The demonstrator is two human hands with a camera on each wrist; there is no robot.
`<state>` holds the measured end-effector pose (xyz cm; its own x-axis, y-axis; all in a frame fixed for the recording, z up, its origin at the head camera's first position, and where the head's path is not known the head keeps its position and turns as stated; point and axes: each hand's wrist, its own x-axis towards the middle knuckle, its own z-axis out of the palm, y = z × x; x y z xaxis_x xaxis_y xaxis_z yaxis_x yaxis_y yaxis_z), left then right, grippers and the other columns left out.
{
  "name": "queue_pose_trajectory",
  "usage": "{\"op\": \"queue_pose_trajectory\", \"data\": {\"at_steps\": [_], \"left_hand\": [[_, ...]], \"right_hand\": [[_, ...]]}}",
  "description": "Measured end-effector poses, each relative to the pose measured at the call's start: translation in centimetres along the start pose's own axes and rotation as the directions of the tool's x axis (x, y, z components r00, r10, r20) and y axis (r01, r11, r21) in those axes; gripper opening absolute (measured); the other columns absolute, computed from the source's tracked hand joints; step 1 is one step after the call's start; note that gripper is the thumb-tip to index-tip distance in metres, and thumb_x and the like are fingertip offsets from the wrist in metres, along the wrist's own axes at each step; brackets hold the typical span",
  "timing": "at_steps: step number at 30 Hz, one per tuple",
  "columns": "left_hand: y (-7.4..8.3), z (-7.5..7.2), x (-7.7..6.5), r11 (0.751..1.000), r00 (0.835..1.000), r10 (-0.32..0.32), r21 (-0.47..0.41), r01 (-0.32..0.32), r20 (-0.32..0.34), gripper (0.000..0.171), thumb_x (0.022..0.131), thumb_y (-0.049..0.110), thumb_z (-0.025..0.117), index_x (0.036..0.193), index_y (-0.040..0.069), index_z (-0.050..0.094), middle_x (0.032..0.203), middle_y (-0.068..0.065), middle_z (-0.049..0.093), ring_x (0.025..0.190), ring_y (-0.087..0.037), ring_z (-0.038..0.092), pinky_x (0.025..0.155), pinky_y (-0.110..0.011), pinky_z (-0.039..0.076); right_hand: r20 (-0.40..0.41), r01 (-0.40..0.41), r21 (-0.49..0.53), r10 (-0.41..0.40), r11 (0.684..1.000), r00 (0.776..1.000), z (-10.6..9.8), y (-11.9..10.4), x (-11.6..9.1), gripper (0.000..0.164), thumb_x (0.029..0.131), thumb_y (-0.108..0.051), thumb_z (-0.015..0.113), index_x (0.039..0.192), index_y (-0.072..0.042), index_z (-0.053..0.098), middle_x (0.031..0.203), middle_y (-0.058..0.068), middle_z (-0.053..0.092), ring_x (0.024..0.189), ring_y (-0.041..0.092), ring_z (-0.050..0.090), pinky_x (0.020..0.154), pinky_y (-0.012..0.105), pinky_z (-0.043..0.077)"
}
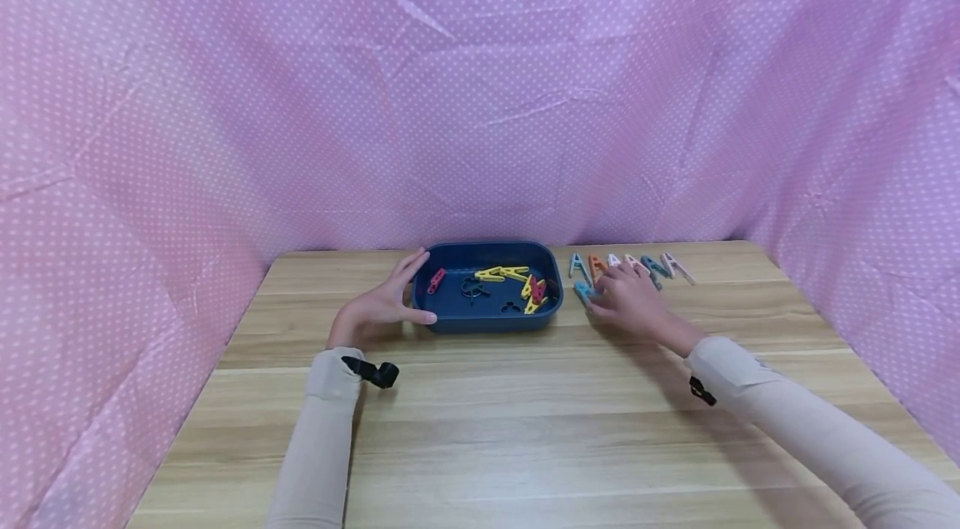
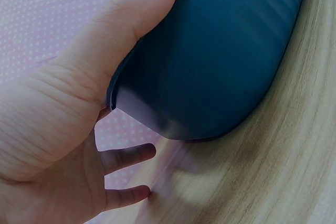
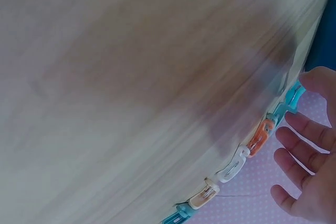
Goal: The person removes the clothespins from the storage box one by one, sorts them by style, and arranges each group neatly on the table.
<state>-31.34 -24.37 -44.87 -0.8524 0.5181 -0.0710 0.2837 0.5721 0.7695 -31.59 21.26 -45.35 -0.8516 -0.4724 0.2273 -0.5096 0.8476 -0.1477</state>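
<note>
A dark blue plastic tray (image 1: 495,326) stands near the back of the table. My left hand (image 1: 386,300) spans its left end, the thumb lying along the rim and two fingers extended outside the wall in the left wrist view. Inside lie a red clothespin (image 1: 437,281) at the left, several yellow clothespins (image 1: 513,271) and another red clothespin (image 1: 537,289) at the right. Right of the tray, my right hand (image 1: 630,298) pinches a light blue clothespin (image 1: 583,293) between thumb and index finger. Its other fingers are spread beside the clothespin row in the right wrist view.
Behind my right hand, along the back edge, runs a row with a blue clothespin (image 1: 577,264), an orange clothespin (image 1: 597,266), a teal clothespin (image 1: 654,266), a pale pink clothespin (image 1: 677,266) and whitish ones. Pink dotted cloth (image 1: 480,137) hangs around the wooden table (image 1: 480,429).
</note>
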Motion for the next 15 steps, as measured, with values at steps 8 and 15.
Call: {"op": "queue_pose_trajectory", "data": {"at_steps": [8,15], "left_hand": [[0.04,-0.01,-0.03,1.0,1.0,-0.005,-0.006,0.005,0.003,0.117,0.085,0.035,0.084,0.166,0.017,0.001,0.172,-0.006,-0.012,0.159,-0.038,-0.003,0.122,-0.068,0.014],[0.07,0.05,-0.02,0.999,1.0,-0.018,-0.028,0.018,0.01,0.117,0.085,0.036,0.084,0.166,0.022,0.0,0.172,-0.003,-0.012,0.159,-0.034,-0.005,0.123,-0.067,0.013]], "right_hand": [[-0.042,0.023,-0.062,-0.025,0.998,0.999,0.27,-0.29,0.07,0.03,0.084,-0.035,0.08,0.093,-0.007,0.075,0.096,0.009,0.07,0.095,0.031,0.057,0.085,0.052,0.044],[-0.041,0.027,-0.071,-0.03,0.997,0.999,0.4,-0.54,0.07,0.029,0.085,-0.034,0.08,0.092,-0.007,0.074,0.094,0.009,0.069,0.096,0.032,0.058,0.098,0.06,0.044]]}}
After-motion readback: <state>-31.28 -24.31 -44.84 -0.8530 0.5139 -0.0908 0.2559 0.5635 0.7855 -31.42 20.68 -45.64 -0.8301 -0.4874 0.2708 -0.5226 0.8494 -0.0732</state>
